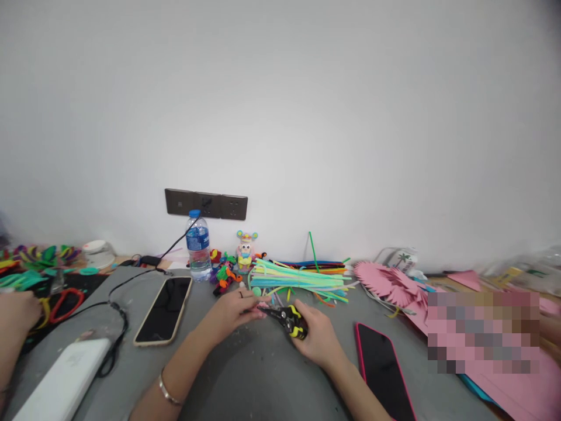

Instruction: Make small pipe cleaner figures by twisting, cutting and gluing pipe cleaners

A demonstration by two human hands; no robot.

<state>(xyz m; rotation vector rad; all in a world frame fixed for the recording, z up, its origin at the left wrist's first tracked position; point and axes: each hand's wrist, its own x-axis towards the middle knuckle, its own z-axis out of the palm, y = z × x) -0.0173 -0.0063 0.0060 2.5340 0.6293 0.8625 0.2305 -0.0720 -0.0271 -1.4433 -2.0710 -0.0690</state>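
Note:
My left hand (234,313) is closed in a pinch around a small pink piece (262,310) near the middle of the table. Black and yellow pliers (293,323) are gripped in my right hand (318,333), their tips pointing left and reaching the pink piece. Just behind both hands lies a bundle of green, yellow and blue pipe cleaners (298,278). A small figurine (246,251) stands upright behind my left hand, with a cluster of colourful twisted pieces (225,275) to its left.
A water bottle (198,245), a beige-edged phone (164,311) and a white power bank (65,380) with cables are on the left. A red-edged phone (384,371) lies right. Another person's hand (17,313) is near red-yellow scissors (68,305). Folded pink paper (390,286) sits at right.

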